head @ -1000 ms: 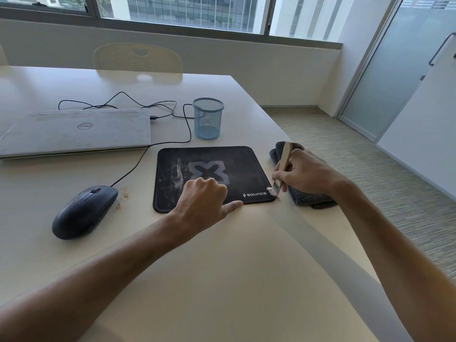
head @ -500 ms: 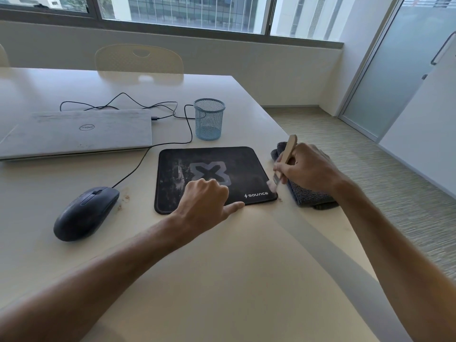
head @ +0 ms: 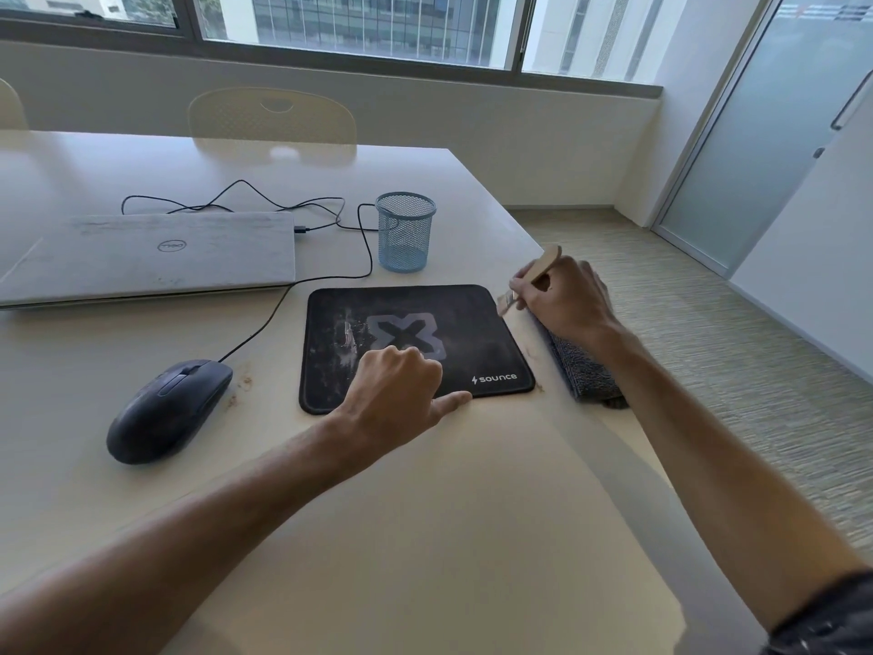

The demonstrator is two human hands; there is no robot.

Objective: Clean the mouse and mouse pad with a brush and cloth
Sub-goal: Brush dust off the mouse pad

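1. Mouse pad [head: 415, 345]: lay flat on the counter [head: 425, 512], dusty marks left of its logo.
2. Left hand [head: 394, 394]: fingers curled, holding nothing, knuckles on the pad's near edge.
3. Right hand [head: 564, 300]: gripped the brush [head: 524, 286] at the pad's far right corner.
4. Cloth [head: 586, 371]: just right of the pad.
5. Mouse [head: 167, 411]: left of the pad.

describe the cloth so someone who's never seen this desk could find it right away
Start at the black mouse pad in the middle of the table. Just beyond its right edge, under the right hand, lies the cloth: grey, folded, fuzzy, the only fabric there.
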